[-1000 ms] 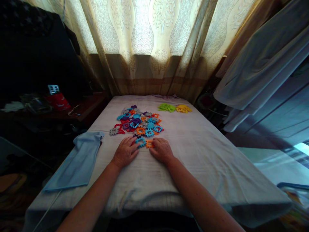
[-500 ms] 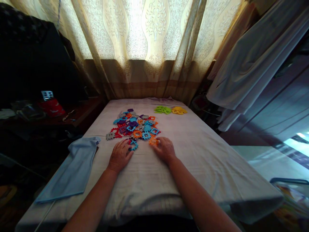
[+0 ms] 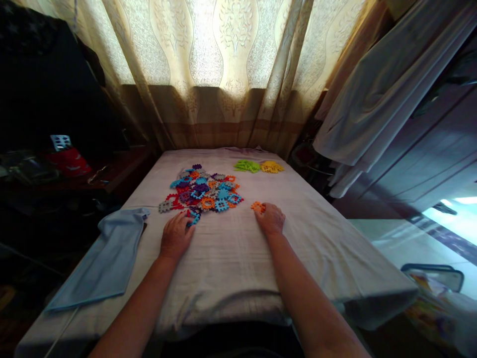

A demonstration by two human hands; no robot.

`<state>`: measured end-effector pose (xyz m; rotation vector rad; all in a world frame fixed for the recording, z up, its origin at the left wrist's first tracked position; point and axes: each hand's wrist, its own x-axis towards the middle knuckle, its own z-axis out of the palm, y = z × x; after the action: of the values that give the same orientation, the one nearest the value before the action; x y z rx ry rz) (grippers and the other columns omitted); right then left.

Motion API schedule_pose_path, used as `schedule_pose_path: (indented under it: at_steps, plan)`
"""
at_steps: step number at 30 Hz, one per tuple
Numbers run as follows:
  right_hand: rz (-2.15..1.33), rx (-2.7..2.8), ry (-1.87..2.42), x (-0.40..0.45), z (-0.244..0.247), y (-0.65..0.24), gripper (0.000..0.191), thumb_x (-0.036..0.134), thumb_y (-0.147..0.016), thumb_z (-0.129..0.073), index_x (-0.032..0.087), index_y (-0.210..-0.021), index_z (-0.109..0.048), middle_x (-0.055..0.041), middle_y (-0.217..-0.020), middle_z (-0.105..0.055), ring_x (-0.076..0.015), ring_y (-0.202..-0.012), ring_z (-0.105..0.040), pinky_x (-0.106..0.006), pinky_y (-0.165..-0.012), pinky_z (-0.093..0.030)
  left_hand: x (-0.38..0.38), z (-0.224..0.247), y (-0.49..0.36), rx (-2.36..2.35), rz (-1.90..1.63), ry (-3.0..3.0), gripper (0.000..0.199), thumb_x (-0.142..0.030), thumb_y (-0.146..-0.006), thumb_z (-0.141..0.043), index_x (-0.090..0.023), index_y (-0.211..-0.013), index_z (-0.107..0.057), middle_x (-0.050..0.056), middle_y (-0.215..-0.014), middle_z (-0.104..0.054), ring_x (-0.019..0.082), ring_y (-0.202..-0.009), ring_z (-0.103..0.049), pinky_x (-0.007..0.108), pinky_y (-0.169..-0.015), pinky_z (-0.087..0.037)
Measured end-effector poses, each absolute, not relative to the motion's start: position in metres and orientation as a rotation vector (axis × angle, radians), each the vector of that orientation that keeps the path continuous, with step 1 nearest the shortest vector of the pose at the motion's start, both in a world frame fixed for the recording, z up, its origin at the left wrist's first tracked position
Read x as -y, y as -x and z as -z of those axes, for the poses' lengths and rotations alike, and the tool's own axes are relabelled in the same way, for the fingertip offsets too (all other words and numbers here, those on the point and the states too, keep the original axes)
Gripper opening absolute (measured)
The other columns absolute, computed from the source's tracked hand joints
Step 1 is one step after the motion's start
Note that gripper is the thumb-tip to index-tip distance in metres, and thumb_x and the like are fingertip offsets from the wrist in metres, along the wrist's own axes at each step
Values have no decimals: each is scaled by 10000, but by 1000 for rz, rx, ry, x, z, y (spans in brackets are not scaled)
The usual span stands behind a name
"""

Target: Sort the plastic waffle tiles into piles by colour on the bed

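My right hand pinches an orange notched plastic building piece, just above or on the cloth, right of the mixed pile. At the near left edge of that pile, my left hand has its fingers closed around a blue notched piece; a bit of red shows at its fingertips. The pile of interlocking pieces is blue, orange, purple, red and grey, some square with open middles. Farther back lie a separate heap of green pieces and, beside it, a heap of yellow pieces.
A pale sheet covers the table. A light blue cloth lies along its left side. Patterned curtains hang behind, and pale garments hang at the right. A red container stands on a dark side table.
My right hand has carried the orange piece rightward, away from the mixed pile. The left hand has shifted slightly left with the blue piece. The view has turned a little.
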<state>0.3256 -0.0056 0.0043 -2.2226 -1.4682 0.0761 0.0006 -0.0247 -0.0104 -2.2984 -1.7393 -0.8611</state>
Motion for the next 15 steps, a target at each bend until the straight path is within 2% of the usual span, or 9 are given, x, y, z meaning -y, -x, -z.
schedule_pose_path:
  at_steps: [7, 15]
  plan:
    - [-8, 1477, 2131, 6, 3, -326, 330, 327, -858, -593, 192, -1148, -673, -131, -1225, -648, -277, -1117, -567, -403, -933, -396, 23, 11, 0, 1777, 872, 2319, 170, -289, -834, -547, -198, -942, -641, 132, -1222, -670, 281, -1157, -613, 449, -1023, -473]
    - [56, 1747, 1831, 9, 2, -299, 279, 210, -848, -562, 198, -1085, -708, -130, -1276, -634, -270, -1193, -526, -443, -1026, -346, 22, 13, -1, 1795, 900, 2321, 165, -276, -831, -551, -193, -940, -643, 140, -1239, -657, 285, -1174, -600, 457, -1034, -467]
